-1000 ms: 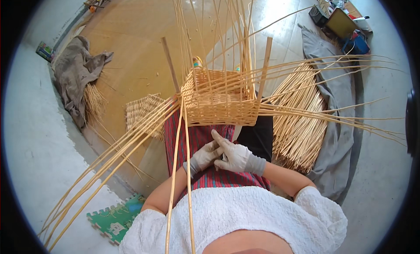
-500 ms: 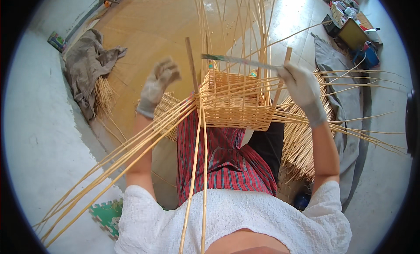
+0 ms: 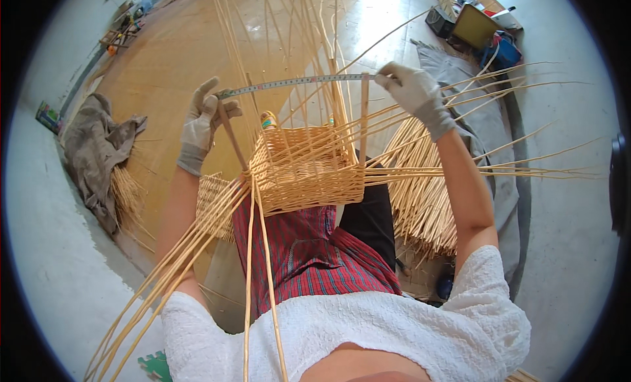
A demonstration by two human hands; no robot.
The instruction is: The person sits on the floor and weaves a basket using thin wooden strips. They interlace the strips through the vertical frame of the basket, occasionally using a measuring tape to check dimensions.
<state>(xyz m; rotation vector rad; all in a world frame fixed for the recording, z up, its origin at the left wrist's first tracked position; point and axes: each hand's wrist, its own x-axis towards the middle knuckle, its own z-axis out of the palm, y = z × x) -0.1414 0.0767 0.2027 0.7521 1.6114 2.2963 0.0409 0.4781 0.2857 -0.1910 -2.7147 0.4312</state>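
Observation:
A measuring tape (image 3: 299, 83) stretches across the tops of two wooden corner sticks, the left stick (image 3: 231, 133) and the right stick (image 3: 365, 119). My left hand (image 3: 200, 125), in a pale work glove, holds the tape's left end against the left stick's top. The gloved right hand (image 3: 417, 96) pinches its other end beside the right stick. Below the tape, a partly woven wicker basket (image 3: 309, 194) rests over my lap on a red striped cloth (image 3: 296, 270). Long loose rods (image 3: 181, 257) fan out from its corners to both sides, toward me and upward.
A thick bundle of rods (image 3: 420, 198) lies on the right beside a grey cloth (image 3: 483, 139). Another woven piece (image 3: 213, 201) sits left of the basket. At the far left is a crumpled cloth (image 3: 98, 132) over more rods; boxes and tools (image 3: 476, 27) stand at the back right.
The tape, earlier held by my right hand with its left end free, now spans both sticks. My left hand has taken its left end. The basket appears lower and farther left in view.

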